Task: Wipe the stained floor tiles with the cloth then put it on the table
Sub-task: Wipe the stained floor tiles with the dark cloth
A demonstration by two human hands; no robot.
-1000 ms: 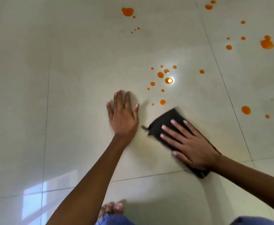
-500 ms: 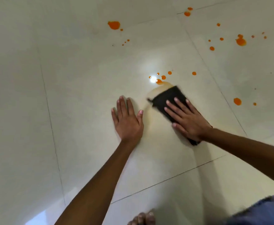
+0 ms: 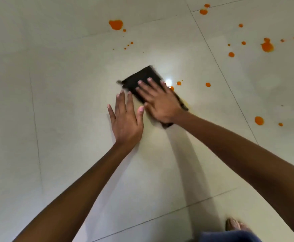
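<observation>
The right hand's fingers (image 3: 153, 86) lie straight and slightly spread, pressed flat on top of the cloth (image 3: 141, 77); nothing is curled round it or pinched. The right hand (image 3: 160, 103) covers the middle of that cloth, a dark folded rectangle lying flat on the floor tiles (image 3: 69, 88). Its far corner sticks out past the fingertips and its near end shows below the wrist. The cloth's edges are blurred, so I cannot tell how many folds it has.

The left hand's fingers (image 3: 121, 102) are also straight and splayed, and the left hand (image 3: 127, 119) rests palm down on the bare tile, holding nothing. Its thumb tip sits just beside the right hand's thumb, and its fingertips are close to the cloth's near left edge.

A bright light reflection (image 3: 168, 81) shines on the tile just right of the cloth. Small orange drops (image 3: 178, 83) lie beside it, and one is against the edge of the right hand. Further off are a larger orange blot (image 3: 116, 24) at the top, a splash (image 3: 267, 47) on the tile to the right, and a round spot (image 3: 258, 120) on the right side.

Both forearms reach in from the lower edge. A bare foot (image 3: 233, 224) and some blue fabric (image 3: 230, 236) show at the bottom right.
</observation>
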